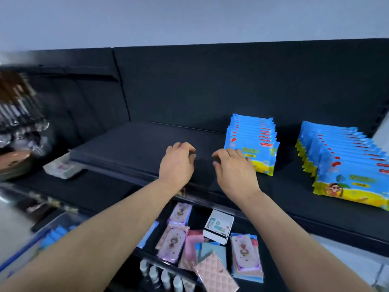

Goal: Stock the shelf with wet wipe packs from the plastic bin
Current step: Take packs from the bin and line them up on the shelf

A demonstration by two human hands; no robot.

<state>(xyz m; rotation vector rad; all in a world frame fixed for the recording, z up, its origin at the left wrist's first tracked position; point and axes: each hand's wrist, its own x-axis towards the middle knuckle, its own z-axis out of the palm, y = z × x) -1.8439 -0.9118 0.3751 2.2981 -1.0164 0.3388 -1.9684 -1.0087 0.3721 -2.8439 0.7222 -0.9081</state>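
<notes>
Forearms nearest lens: left hand (pixel 176 163) and right hand (pixel 233 167), both loosely curled and empty, hung just left of the upright row of blue-and-yellow plastic wet wipe packs (pixel 255 142), right hand nearer, clear blue-rimmed plastic bin (pixel 31 245) well down-left.

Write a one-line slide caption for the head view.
Left hand and right hand, both empty, above the shelf beside two rows of wet wipe packs.

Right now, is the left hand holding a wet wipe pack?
No, the left hand is empty, its fingers loosely curled above a bare part of the shelf.
</notes>
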